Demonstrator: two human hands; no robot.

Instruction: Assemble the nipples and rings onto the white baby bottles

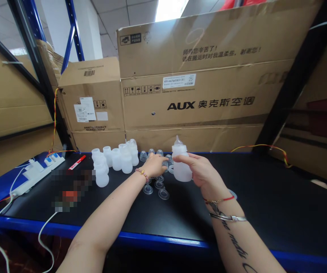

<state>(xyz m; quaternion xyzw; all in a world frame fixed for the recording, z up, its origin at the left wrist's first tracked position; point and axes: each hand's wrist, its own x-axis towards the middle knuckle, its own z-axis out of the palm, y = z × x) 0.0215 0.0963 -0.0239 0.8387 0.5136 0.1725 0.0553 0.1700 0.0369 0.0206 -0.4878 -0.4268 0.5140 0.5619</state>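
My right hand (pixel 199 168) is wrapped around a frosted white baby bottle (pixel 182 170), which stands upright with a clear nipple (pixel 178 141) at its neck. To its left, my left hand (pixel 154 166) reaches over a group of small clear plastic caps (pixel 160 152), fingers stretched out by the caps nearest the bottle. Whether its fingertips touch one, I cannot tell. Several clear nipples (pixel 163 193) lie on the black table just in front of that hand. More frosted bottles (pixel 117 159) stand left of it, one behind another; some tops look clear.
On the black table (pixel 265 201) a red marker (pixel 77 162) lies at the left, near a white power strip (pixel 42 174) with cables. A blurred-out object (pixel 72 193) sits in front of it. Large cardboard sheets (pixel 208 91) form the back wall, between dark metal posts (pixel 284 76).
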